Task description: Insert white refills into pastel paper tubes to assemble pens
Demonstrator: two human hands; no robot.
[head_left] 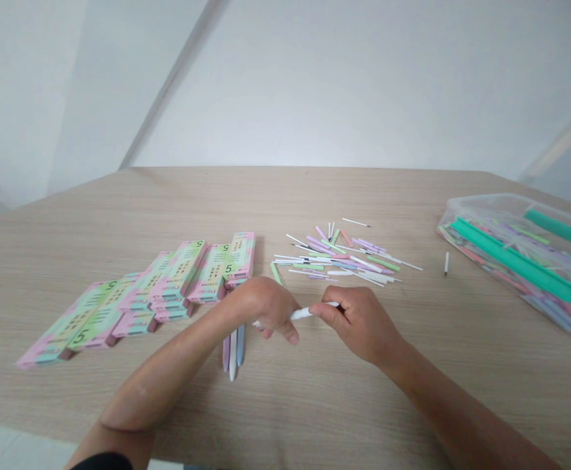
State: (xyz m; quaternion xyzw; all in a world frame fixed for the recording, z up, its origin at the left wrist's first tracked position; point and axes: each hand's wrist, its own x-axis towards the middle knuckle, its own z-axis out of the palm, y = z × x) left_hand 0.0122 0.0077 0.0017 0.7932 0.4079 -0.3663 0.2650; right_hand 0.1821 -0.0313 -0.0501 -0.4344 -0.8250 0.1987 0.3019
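Both hands grip one white pen (301, 314), held just above the table near its front middle. My left hand (270, 307) is closed round the pen's left part, with the wrist bent over it. My right hand (357, 320) pinches the right end between thumb and fingers; a bit of the white barrel shows beyond the thumb. Under and beside my left hand lie several finished-looking pens, among them a white pen (233, 356), a purple one and a light blue pen (240, 344). My fingers hide parts of the held pen.
Pink and green pen boxes (178, 271) lie in stacked rows at the left. Behind my hands is a loose pile of pen barrels and refills (339, 258). A clear plastic box (515, 258) full of pen parts stands right, with a small white piece (446, 264) near it.
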